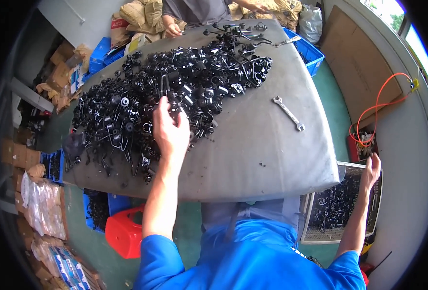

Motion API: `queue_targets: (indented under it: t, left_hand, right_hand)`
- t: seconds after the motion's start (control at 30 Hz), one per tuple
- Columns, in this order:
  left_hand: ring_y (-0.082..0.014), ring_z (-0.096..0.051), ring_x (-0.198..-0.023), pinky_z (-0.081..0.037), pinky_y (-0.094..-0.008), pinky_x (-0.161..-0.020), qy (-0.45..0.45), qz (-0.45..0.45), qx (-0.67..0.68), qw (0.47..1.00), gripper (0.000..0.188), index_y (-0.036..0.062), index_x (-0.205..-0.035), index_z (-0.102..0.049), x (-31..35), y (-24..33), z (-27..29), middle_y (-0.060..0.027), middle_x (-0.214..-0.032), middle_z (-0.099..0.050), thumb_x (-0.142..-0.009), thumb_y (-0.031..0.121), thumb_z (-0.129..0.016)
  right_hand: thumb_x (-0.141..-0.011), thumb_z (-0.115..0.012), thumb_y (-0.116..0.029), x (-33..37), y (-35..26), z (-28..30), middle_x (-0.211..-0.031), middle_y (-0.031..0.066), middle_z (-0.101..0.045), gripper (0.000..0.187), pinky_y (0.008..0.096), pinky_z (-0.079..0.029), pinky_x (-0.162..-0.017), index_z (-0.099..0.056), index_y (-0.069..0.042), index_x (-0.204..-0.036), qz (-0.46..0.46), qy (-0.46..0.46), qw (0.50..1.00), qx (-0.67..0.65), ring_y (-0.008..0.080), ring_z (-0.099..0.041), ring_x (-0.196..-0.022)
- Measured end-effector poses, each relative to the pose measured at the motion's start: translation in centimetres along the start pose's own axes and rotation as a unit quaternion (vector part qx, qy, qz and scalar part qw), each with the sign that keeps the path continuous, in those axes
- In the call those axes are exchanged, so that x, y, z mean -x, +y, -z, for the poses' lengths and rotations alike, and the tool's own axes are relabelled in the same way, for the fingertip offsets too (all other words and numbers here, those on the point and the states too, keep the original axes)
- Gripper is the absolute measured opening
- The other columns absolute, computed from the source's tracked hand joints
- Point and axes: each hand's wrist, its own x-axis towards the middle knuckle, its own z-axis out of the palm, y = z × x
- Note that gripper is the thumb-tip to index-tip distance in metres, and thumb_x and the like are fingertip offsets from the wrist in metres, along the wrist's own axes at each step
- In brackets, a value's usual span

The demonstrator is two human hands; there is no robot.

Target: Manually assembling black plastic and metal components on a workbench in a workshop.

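My left hand (172, 130) reaches over a large heap of small black metal and rubber parts (112, 123) on the grey table. Its fingers are pinched around a black metal part (176, 102) at the middle of the heap; the exact shape is partly lost against the pile. My right hand (371, 171) hangs off the table's right side, above the edge of a pale plastic crate (308, 220) of small black parts. The fingers there are stretched out, with nothing seen in them.
A double-ended wrench (288, 113) lies on the right of the grey table (252, 159). Across from me stands another person (194, 12). A blue bin (315, 65) is at the far right corner, an orange hose (377, 101) by the wall, and a red plastic stool (122, 234) below the near edge.
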Motion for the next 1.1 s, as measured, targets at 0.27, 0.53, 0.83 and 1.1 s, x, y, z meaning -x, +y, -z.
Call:
queue_targets:
  t: [0.27, 0.53, 0.83, 1.1]
  left_hand:
    - [-0.0165, -0.066, -0.084, -0.054, -0.0288, -0.07, -0.163, 0.128, 0.334, 0.92, 0.04, -0.0021, -0.123, -0.054, 9.0, 5.8, -10.0, -0.0128, -0.098, -0.067, -0.085, 0.005, -0.066]
    - [-0.0296, -0.055, -0.097, -0.042, -0.0431, -0.093, -0.154, -0.121, -0.06, 0.979, 0.034, -0.0004, -0.117, -0.052, 5.0, 0.4, -7.2, -0.0162, -0.103, -0.057, -0.084, 0.006, -0.056]
    - [-0.0306, -0.061, -0.089, -0.047, -0.0422, -0.08, -0.187, -0.119, -0.039, 0.974, 0.018, 0.001, -0.104, -0.057, 4.0, 0.0, -8.3, -0.0144, -0.092, -0.058, -0.086, 0.004, -0.053]
    - [-0.0296, -0.064, -0.079, -0.052, -0.0393, -0.071, -0.223, 0.13, 0.238, 0.936, 0.033, 0.0022, -0.114, -0.059, 4.5, 6.0, -7.4, -0.0144, -0.089, -0.062, -0.081, 0.001, -0.062]
  right_hand:
    - [-0.091, -0.064, -0.004, 9.2, -23.4, -14.0, -0.104, 0.006, -0.067, 0.022, 0.027, -0.049, -0.082, -0.064, -0.004, -0.114, 0.158, -0.291, 0.941, -0.073, 0.0116, -0.061, -0.091]
    - [-0.079, -0.066, 0.002, 16.2, -23.9, -17.2, -0.123, 0.0174, -0.059, 0.036, 0.0434, -0.044, -0.101, -0.06, -0.002, -0.114, 0.371, -0.322, 0.868, -0.074, 0.036, -0.053, -0.119]
    - [-0.077, -0.071, -0.003, 17.1, -25.9, -18.6, -0.117, 0.0153, -0.063, 0.041, 0.0441, -0.043, -0.104, -0.06, -0.003, -0.117, 0.287, -0.427, 0.842, -0.162, 0.0349, -0.052, -0.124]
    - [-0.072, -0.08, -0.018, 17.6, -28.9, -19.1, -0.114, 0.016, -0.063, 0.055, 0.0434, -0.045, -0.097, -0.059, -0.003, -0.121, 0.323, -0.356, 0.871, -0.106, 0.0332, -0.055, -0.115]
